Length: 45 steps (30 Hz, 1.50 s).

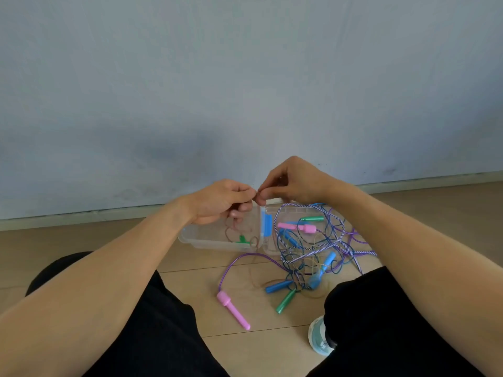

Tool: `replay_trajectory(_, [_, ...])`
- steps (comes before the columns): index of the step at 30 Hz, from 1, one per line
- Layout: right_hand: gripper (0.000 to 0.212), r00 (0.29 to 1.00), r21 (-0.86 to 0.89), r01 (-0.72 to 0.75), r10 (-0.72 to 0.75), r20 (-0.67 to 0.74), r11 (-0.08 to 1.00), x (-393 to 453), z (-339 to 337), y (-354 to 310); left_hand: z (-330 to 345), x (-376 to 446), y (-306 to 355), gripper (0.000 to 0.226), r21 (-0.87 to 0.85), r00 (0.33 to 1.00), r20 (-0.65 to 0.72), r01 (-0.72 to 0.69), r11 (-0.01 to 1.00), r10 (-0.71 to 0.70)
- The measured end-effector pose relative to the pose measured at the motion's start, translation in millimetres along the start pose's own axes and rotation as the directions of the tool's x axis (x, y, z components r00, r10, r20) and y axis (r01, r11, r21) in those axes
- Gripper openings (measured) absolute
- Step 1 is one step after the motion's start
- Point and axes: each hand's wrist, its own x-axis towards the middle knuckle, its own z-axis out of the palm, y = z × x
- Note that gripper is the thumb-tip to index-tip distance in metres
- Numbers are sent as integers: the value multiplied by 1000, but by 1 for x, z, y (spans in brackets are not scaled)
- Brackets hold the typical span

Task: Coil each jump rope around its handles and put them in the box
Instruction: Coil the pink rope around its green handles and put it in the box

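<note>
Two hands meet fingertip to fingertip above the clear box (pixel 190 236). Left hand (pixel 221 201) grip: fingers curled, pinching a thin brownish rope (pixel 231 232) whose loops hang into the box beside a green handle (pixel 243 240). Right hand (pixel 292 182) grip: pinching the same rope at the meeting point. Box long axis runs left-right along the floor (pixel 81 248), near the wall (pixel 245 77); its lid (pixel 275 210) lies open to the right. Tangled ropes (pixel 313 251) cover lid and floor. Handles counted there: pink 3, blue about 4, green 2. Nearest pink handle (pixel 234 311) points toward lower right. A bottle (pixel 319 336) lies against the right knee.
</note>
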Motion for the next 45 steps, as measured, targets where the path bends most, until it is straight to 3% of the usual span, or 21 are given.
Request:
replay_trajectory(2, [10, 996, -94, -3, -5, -86, 996, -1, -14, 4, -5, 0, -3, 28, 74, 999, -36, -8, 997, 10])
replay_trajectory(4, [12, 943, -150, -40, -12, -333, 988, 2, -36, 12, -10, 0, -7, 32, 259, 998, -59, 37, 965, -23])
replay_trajectory(7, [19, 631, 3, -224, 148, -761, 975, -4, -80, 35, -14, -1, -16, 35, 416, 994, -39, 112, 902, -106])
replay_trajectory(8, [21, 557, 73, -271, 219, -801, 960, -9, -90, 47, -14, -1, -17, 34, 396, 995, -38, 104, 912, -97])
replay_trajectory(10, [22, 515, 112, -407, 329, -791, 907, -11, -96, 70, -13, 0, -17, 34, 360, 996, -50, 81, 929, -67])
replay_trajectory(12, [26, 560, 23, -525, 366, -743, 851, -6, -88, 81, -12, 3, -15, 35, 348, 996, -67, 76, 934, -56])
replay_trajectory(13, [32, 640, -59, -521, 344, -688, 852, -3, -81, 78, -11, 5, -14, 35, 334, 996, -70, 75, 940, -55])
replay_trajectory(15, [42, 869, -173, -322, 218, -445, 931, 6, -59, 59, -8, 8, -12, 35, 269, 997, -69, 62, 961, -45])
replay_trajectory(17, [36, 990, -95, -109, 100, -98, 990, 9, -28, 31, -4, 9, -7, 35, 167, 997, -76, 36, 985, -24])
replay_trajectory(19, [23, 995, 44, -52, 48, 87, 998, 9, -2, 9, -3, 11, -4, 35, 115, 996, -87, 9, 993, 1])
replay_trajectory(21, [19, 997, 70, -35, 30, 70, 997, 9, 1, 0, -4, 9, -3, 34, 108, 997, -83, 11, 994, -2])
replay_trajectory(24, [17, 997, -96, -61, 64, 31, 994, 10, -14, 3, -7, 5, -3, 34, 92, 998, -52, 34, 995, -29])
replay_trajectory(26, [17, 992, -127, -113, 105, -71, 985, 10, -25, 9, -8, 2, -4, 31, 164, 998, -11, 57, 985, -56])
replay_trajectory(27, [20, 976, -33, -159, 152, -153, 987, 11, -31, 12, -9, 2, -5, 29, 197, 997, 5, 81, 977, -83])
replay_trajectory(29, [20, 905, 203, -183, 246, -346, 962, 12, -43, 20, -12, 1, -8, 27, 239, 987, 23, 151, 959, -161])
replay_trajectory(32, [17, 786, 317, -129, 291, -545, 940, 9, -64, 30, -10, 1, -12, 21, 362, 975, -30, 217, 907, -221])
replay_trajectory(35, [16, 869, 417, -104, 287, -403, 903, 5, -64, 28, -5, 2, -7, 16, 252, 976, -111, 210, 945, -187])
replay_trajectory(37, [6, 927, 404, -145, 266, -263, 903, 5, -52, 23, -4, 1, 0, 30, 128, 982, -141, 141, 982, -123])
replay_trajectory(40, [15, 956, 224, -258, 281, -80, 940, 9, -31, 21, 2, -2, 12, 34, -4, 975, -222, -21, 1000, 20])
replay_trajectory(42, [29, 940, 16, -335, 333, 75, 942, 8, -20, 19, 5, -2, 19, 34, -12, 933, -338, -135, 991, 123])
replay_trajectory(45, [49, 893, -199, -305, 352, 281, 931, 6, 0, 13, 9, -3, 27, 35, -117, 886, -404, -296, 948, 227])
